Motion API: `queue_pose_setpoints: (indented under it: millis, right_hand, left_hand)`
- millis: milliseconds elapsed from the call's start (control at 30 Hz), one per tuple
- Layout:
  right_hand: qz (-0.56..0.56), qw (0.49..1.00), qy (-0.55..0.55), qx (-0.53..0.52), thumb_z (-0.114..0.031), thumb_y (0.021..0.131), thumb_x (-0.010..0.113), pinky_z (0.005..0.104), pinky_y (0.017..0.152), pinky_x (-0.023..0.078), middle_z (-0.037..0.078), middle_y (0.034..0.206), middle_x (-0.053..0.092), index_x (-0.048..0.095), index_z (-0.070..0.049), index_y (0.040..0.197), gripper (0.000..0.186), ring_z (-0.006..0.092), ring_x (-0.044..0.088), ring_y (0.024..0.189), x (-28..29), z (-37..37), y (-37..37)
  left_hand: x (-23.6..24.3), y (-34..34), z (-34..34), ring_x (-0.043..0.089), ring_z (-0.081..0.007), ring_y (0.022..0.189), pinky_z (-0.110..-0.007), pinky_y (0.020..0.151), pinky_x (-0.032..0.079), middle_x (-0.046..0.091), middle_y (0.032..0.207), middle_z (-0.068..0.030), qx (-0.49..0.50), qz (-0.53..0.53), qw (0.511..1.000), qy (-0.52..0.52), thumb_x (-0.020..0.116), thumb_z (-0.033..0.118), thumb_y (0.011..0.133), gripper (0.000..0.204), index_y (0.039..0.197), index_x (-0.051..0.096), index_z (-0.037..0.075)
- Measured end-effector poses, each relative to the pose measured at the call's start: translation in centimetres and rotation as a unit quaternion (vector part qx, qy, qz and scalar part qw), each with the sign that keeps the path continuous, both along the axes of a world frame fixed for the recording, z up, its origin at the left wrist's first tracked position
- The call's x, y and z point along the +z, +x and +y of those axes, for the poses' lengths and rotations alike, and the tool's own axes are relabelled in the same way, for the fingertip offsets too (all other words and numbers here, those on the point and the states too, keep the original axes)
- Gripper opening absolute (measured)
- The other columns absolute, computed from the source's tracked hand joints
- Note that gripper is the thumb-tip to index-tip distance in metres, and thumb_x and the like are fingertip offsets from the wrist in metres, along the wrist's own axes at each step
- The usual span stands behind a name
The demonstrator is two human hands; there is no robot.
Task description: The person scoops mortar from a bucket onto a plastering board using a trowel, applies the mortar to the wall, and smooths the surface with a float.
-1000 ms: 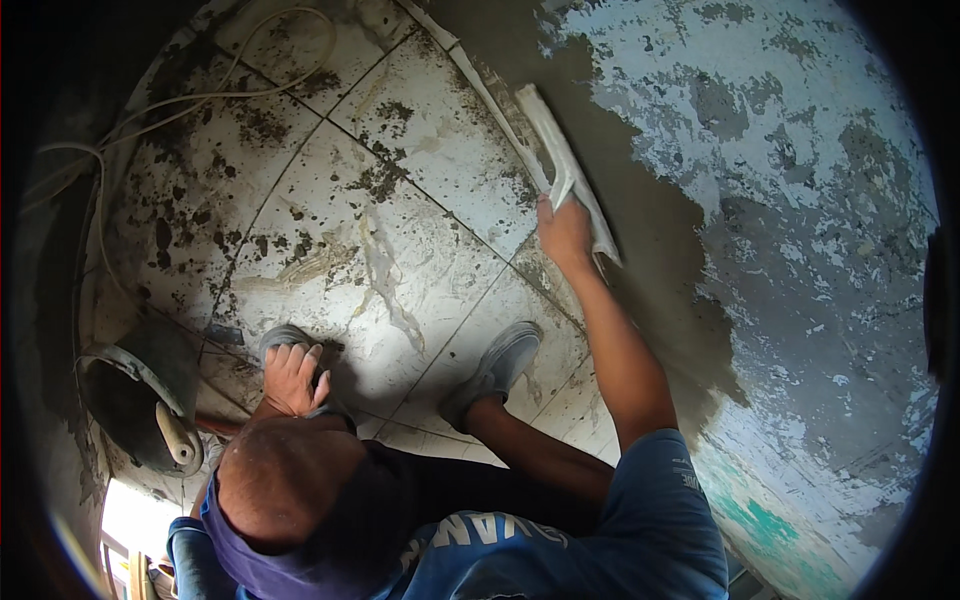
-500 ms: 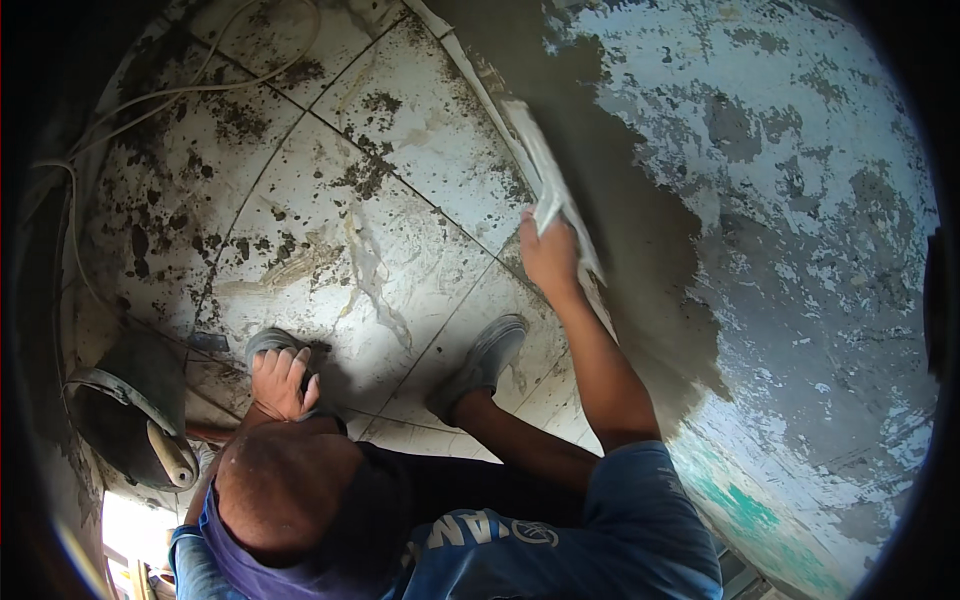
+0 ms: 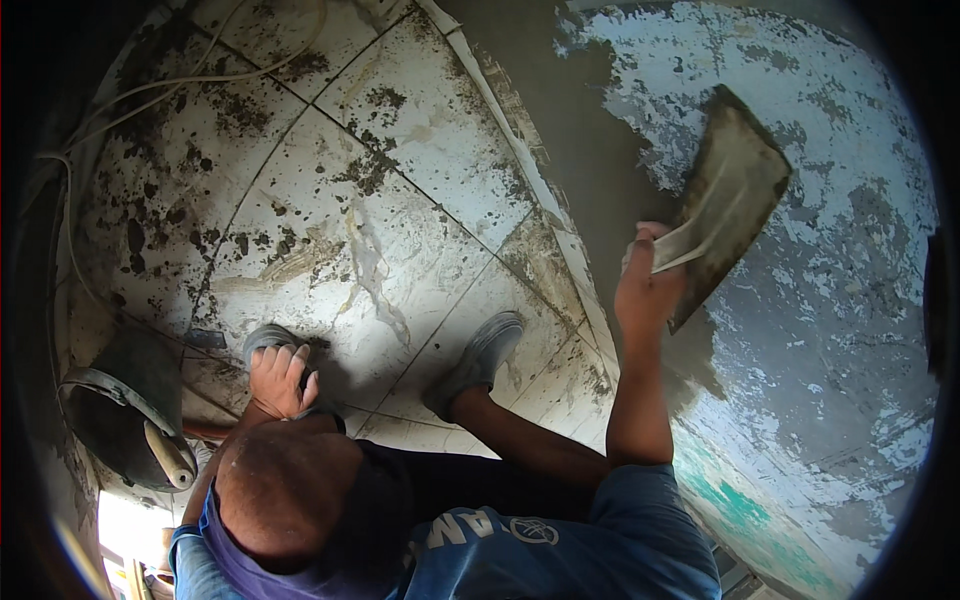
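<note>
My right hand (image 3: 648, 285) is closed round the pale handle of a plastering trowel (image 3: 735, 200), a wide four-sided blade smeared with mortar. The blade is tilted in front of the wall, over the border between smooth wet plaster (image 3: 630, 190) and the patchy old paint (image 3: 830, 260). Whether it touches the wall, I cannot tell. My left hand (image 3: 280, 382) rests in front of my bent left knee, just above the left shoe, its fingers curled in with dust on them. No tool shows in it.
A dark bucket (image 3: 130, 390) lies tipped at the left, with a pale-handled tool (image 3: 168, 455) at its mouth. Mortar crumbs dot the tiled floor (image 3: 420, 240). A pale cable (image 3: 180, 90) loops at the far left. A narrow ledge (image 3: 530, 170) runs along the wall's foot.
My right hand has lifted the trowel from the foot of the wall, up and to the right, and turned its broad face into view. My left hand stays where it was.
</note>
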State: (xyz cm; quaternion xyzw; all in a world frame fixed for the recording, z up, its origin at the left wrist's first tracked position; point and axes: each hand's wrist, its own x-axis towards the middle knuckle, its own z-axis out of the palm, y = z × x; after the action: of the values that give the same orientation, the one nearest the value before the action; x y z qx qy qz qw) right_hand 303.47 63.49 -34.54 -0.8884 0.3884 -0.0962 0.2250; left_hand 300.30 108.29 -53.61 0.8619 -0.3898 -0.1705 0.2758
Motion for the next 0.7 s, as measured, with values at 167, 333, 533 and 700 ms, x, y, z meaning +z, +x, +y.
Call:
queue_pose_setpoints:
  millis: [167,333,533,700]
  right_hand:
    - [0.074,0.988,0.026,0.133,-0.017,0.091,0.056,0.0366,0.063,0.047,0.013,0.071,0.062,0.063,-0.001,0.096,0.018,0.0245,0.062,0.065,-7.3,1.9,-0.9]
    - [0.246,0.964,-0.052,0.087,-0.026,0.090,0.054,0.0502,0.077,0.048,0.026,0.089,0.065,0.064,-0.001,0.100,0.029,0.0467,0.061,0.087,-16.4,-0.3,0.8]
    - [0.194,0.973,-0.085,0.090,-0.024,0.090,0.055,0.0490,0.075,0.050,0.024,0.089,0.066,0.064,0.000,0.100,0.027,0.0416,0.064,0.086,-13.2,-0.8,1.4]
    - [0.058,0.995,-0.074,0.039,-0.011,0.091,0.052,0.0285,0.056,0.043,0.003,0.068,0.059,0.064,-0.002,0.098,0.017,0.0118,0.055,0.061,-0.2,-1.7,-0.7]
  left_hand:
    - [0.0,0.1,-0.5,0.051,-0.0274,0.078,-0.041,0.072,0.036,0.056,0.090,-0.0103,-0.003,0.001,1.000,-0.008,0.064,0.031,0.074,0.047,0.111,0.059,0.004]
    - [0.0,0.2,-0.6,0.051,-0.0271,0.078,-0.041,0.071,0.036,0.055,0.088,-0.0099,-0.003,-0.003,1.000,-0.021,0.064,0.030,0.074,0.045,0.110,0.059,0.004]
    - [-0.3,0.1,0.1,0.050,-0.0277,0.078,-0.041,0.071,0.036,0.054,0.086,-0.0103,0.002,-0.011,1.000,-0.022,0.064,0.030,0.074,0.045,0.110,0.059,0.003]
    - [-0.2,0.1,-0.4,0.050,-0.0288,0.077,-0.042,0.070,0.035,0.053,0.085,-0.0112,0.004,-0.010,0.999,-0.035,0.064,0.030,0.073,0.046,0.110,0.060,0.002]
